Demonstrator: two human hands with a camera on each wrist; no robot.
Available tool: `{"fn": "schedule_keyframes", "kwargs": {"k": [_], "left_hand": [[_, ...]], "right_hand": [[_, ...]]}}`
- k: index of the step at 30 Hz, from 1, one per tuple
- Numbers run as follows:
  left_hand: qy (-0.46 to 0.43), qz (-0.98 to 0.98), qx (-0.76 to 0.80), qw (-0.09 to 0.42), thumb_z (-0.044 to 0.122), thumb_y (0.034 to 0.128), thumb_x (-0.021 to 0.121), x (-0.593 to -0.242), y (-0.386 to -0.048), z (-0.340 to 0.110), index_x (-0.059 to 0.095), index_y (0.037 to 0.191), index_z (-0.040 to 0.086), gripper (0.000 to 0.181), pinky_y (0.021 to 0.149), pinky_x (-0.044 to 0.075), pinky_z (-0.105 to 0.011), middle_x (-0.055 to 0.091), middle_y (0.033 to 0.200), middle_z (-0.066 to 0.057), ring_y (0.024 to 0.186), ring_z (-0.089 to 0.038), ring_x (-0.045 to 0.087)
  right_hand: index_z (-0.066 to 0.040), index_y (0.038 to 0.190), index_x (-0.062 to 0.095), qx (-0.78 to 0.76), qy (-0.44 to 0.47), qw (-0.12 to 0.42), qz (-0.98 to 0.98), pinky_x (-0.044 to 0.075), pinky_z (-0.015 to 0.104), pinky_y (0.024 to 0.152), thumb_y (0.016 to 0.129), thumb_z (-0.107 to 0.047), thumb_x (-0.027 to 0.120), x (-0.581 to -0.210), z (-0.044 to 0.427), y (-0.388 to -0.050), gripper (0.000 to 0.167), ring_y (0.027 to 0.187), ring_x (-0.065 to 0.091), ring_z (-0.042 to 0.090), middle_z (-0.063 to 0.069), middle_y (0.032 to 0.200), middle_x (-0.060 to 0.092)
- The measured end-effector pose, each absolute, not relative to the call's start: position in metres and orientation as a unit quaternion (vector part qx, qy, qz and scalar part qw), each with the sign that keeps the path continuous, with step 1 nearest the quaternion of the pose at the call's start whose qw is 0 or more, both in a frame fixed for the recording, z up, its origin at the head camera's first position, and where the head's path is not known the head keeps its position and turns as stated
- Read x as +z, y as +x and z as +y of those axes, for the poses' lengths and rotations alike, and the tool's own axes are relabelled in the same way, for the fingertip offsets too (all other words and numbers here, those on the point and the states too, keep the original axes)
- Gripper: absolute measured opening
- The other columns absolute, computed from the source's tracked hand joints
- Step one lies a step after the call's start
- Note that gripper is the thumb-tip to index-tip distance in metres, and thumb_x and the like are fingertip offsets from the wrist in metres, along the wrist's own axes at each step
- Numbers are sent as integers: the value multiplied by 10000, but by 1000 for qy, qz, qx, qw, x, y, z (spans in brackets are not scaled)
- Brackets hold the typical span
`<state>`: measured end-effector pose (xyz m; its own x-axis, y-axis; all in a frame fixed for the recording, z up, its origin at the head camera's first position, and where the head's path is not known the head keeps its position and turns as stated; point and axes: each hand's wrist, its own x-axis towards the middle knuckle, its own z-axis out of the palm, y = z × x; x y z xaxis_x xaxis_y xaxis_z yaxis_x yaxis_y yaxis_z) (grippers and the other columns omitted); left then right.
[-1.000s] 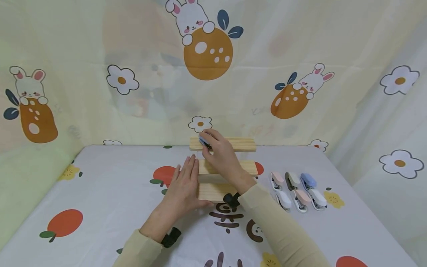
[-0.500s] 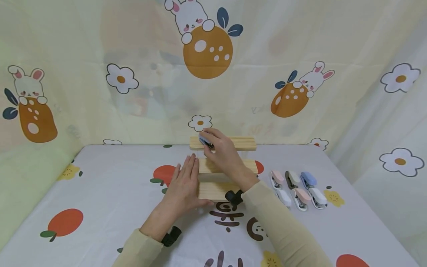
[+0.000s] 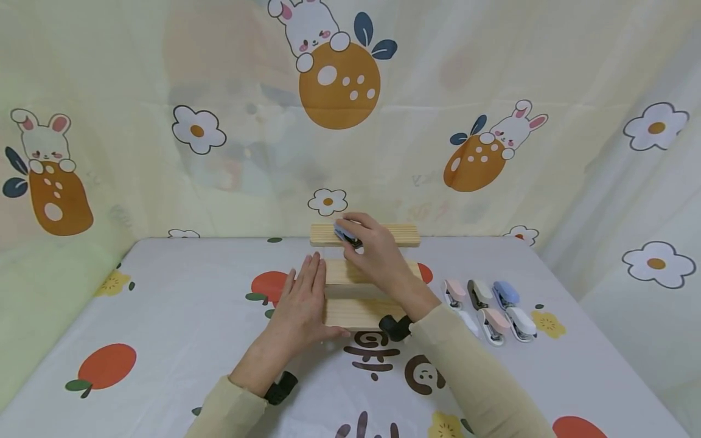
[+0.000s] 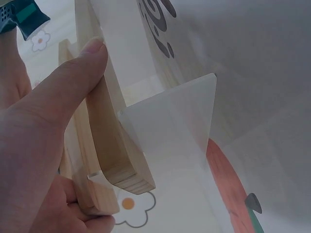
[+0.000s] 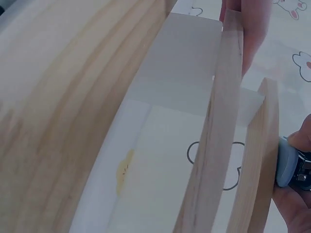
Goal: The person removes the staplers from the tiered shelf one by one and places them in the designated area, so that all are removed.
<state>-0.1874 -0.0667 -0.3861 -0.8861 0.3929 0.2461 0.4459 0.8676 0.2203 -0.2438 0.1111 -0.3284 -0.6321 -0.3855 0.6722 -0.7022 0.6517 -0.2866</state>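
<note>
A tiered rack has pale wooden boards and translucent side panels; its front board [image 3: 356,313] and top board [image 3: 402,235] show in the head view. My left hand [image 3: 298,304] rests along the rack's left side with straight fingers. In the left wrist view its thumb [image 4: 92,53] touches a wooden board [image 4: 114,150]. My right hand [image 3: 378,252] pinches a small light-blue stapler [image 3: 346,233] between thumb and fingers at the top board's left half. In the right wrist view the stapler [image 5: 286,162] is against a board's edge. Whether it bears on the board, I cannot tell.
Several mini staplers stand in two rows right of the rack, among them a blue one [image 3: 506,294], a grey one [image 3: 480,295] and a pink one [image 3: 495,324]. My right sleeve partly covers a white stapler [image 3: 470,322]. A printed curtain [image 3: 246,182] hangs behind the table.
My right hand has shifted slightly right along the top board, with the light-blue stapler still in its fingers. My left hand stays in the same place on the rack.
</note>
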Motion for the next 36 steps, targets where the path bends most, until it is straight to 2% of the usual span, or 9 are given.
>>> {"fn": "schedule_keyframes", "kwargs": {"k": [9, 36], "left_hand": [[-221, -959, -142, 102, 621, 580, 884, -385, -187, -67, 204, 1549, -44, 1358, 1237, 198, -540, 189, 1644, -198, 1538, -342, 166], [-224, -957, -145, 113, 621, 575, 885, -388, -188, -67, 206, 1546, -51, 1362, 1237, 203, -533, 196, 1640, -204, 1534, -341, 182]], "right_hand": [[13, 1229, 674, 273, 316, 303, -857, 581, 356, 916, 864, 10, 698, -324, 119, -232, 366, 1080, 676, 275, 174, 1260, 639], [-31, 1219, 683, 274, 311, 342, -843, 593, 364, 710, 835, 20, 717, -327, 152, -186, 388, 992, 679, 289, 157, 1261, 636]]}}
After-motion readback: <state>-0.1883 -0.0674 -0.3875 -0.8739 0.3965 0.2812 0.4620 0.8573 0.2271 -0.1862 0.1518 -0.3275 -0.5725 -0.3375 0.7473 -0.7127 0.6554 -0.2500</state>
